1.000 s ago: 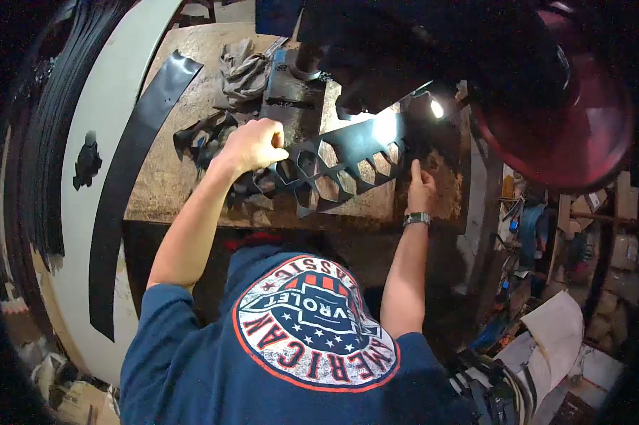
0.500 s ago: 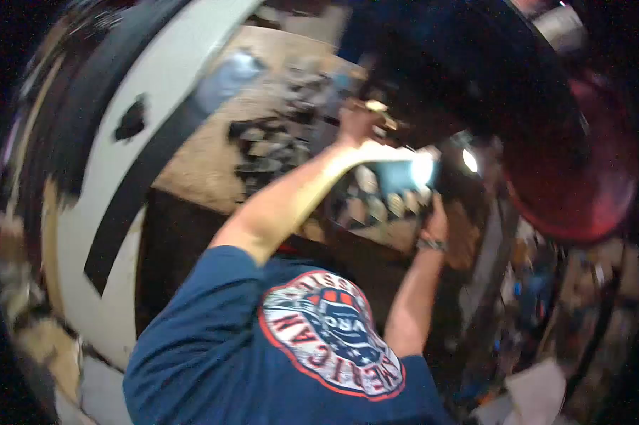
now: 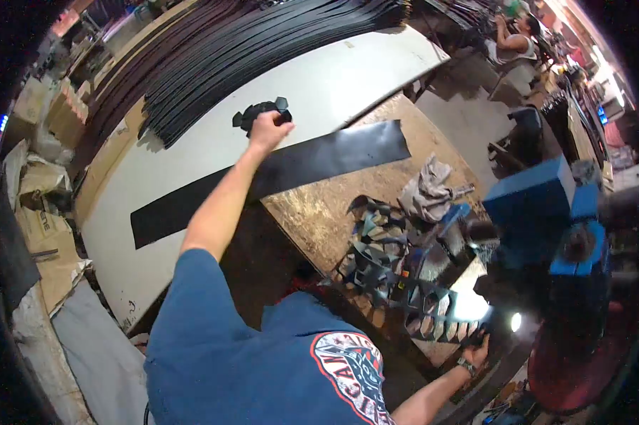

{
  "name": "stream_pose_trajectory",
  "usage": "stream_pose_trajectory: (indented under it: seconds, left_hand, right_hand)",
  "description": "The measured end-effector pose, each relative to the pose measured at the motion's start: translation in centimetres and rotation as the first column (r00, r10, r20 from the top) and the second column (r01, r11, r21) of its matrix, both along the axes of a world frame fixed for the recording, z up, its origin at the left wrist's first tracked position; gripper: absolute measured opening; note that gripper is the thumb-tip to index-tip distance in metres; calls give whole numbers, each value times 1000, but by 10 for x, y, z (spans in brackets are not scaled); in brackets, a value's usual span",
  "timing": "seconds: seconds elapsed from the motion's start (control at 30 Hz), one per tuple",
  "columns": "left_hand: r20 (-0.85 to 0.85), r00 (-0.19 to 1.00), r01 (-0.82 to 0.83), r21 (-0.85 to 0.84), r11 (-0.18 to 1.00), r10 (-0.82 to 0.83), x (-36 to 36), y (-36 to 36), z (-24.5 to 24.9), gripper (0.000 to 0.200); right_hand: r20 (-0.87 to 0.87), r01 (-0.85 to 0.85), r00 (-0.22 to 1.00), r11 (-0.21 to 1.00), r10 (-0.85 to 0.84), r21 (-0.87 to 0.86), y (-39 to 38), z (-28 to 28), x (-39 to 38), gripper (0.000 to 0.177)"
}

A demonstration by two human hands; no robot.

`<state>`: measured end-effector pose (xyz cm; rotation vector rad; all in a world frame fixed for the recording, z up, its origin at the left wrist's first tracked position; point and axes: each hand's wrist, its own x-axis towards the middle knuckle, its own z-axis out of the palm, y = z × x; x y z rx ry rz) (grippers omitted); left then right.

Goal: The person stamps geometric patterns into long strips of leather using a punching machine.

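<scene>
My left hand (image 3: 267, 132) reaches over the white table with its fingers closed on a black cut piece at a small pile of black pieces (image 3: 245, 118). Near the lamp-lit machine, my right hand (image 3: 477, 351), with a watch on the wrist, grips the end of a black sheet with rows of cut-outs (image 3: 433, 316). The right fingertips are partly in shadow. Left of the right hand, several black cut-out scraps (image 3: 376, 248) lie heaped on the worn wooden board. A long black strip (image 3: 291, 170) stretches across the white table and the board.
A blue machine (image 3: 532, 191) with a bright lamp (image 3: 516, 321) and a red round part (image 3: 578, 361) stands at the right. Long black strips (image 3: 277, 49) are stacked along the white table (image 3: 192, 159). A grey rag (image 3: 429, 190) lies on the wooden board (image 3: 312, 212). Another person (image 3: 514, 39) sits farther back.
My left hand has moved from the machine to the pile of black pieces on the white table. My right hand remains at the cut-out sheet. The view has swung toward the left.
</scene>
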<state>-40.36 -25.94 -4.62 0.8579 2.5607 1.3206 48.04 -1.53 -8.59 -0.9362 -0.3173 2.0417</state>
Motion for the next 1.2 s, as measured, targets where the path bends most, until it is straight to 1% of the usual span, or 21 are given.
stream_pose_trajectory:
  seconds: [0.07,0.1,0.2,0.23,0.27,0.3,0.37,0.4,0.43,0.47,0.5,0.57,0.63,0.67,0.77,0.8,0.87,1.07,1.13,1.17,1.2]
  left_hand:
    - [-7,1000,19,-276,961,-22,-44,-12,2,38]
    - [95,995,-4,-275,961,31,-53,-13,-2,44]
    - [-580,810,-292,-271,917,86,-20,15,1,50]
    - [-395,918,-131,-250,959,22,22,28,24,57]
    - [-425,905,-1,-65,998,-27,70,43,25,55]
    - [-119,958,257,-38,966,-259,121,53,44,53]
    - [-94,799,602,127,788,-594,236,55,74,52]
    - [-194,745,667,232,708,-638,289,62,55,48]
    - [-265,753,655,220,723,-602,335,59,56,57]
    - [-318,742,662,217,717,-589,365,65,50,60]
    - [-280,708,697,132,705,-648,382,68,62,59]
    - [-284,666,720,4,694,-690,404,76,76,56]
    - [-392,678,680,14,733,-621,427,88,64,48]
    - [-447,703,642,65,764,-553,434,92,54,44]
    - [-200,643,753,-9,657,-739,439,92,38,33]
    - [-261,648,749,50,660,-716,440,94,33,30]
    - [-33,619,780,-92,619,-784,438,100,44,27]
    - [134,473,874,-192,446,-871,415,144,69,31]
    - [320,406,913,-105,394,-856,405,178,65,31]
    - [478,451,892,-218,395,-754,405,185,75,33]
    - [454,444,894,-277,352,-772,404,186,76,32]
  right_hand:
    - [156,20,988,1000,-23,20,4,-9,16,27]
    - [232,32,972,999,-39,32,6,-9,14,28]
    - [372,212,909,977,-190,-19,3,0,1,28]
    - [333,79,938,995,-96,65,7,-7,19,30]
    - [350,118,927,990,-136,71,1,-5,17,31]
    - [366,156,914,985,-174,79,-4,2,11,33]
    - [413,349,852,937,-322,10,-15,31,-34,31]
    - [281,307,915,951,-290,-18,-17,33,-33,38]
    - [460,357,816,931,-349,74,-28,56,-71,43]
    - [193,285,944,956,-267,-70,-26,57,-66,42]
    - [51,73,996,997,-75,34,-31,58,-61,42]
    - [242,239,938,968,-250,75,-14,28,-39,39]
    - [-163,106,983,982,-81,154,-14,18,-34,35]
    - [-82,221,974,964,-210,149,-19,19,-40,34]
    - [-96,305,950,949,-297,83,-24,12,-51,34]
    - [-107,315,946,945,-305,90,-26,7,-52,35]
    - [-114,342,937,934,-330,101,-37,7,-52,34]
    - [7,449,891,885,-453,122,-64,27,-65,25]
    - [14,492,868,864,-496,111,-65,30,-72,24]
    - [18,510,857,853,-515,106,-65,30,-74,23]
    - [41,497,862,858,-505,127,-64,28,-73,22]
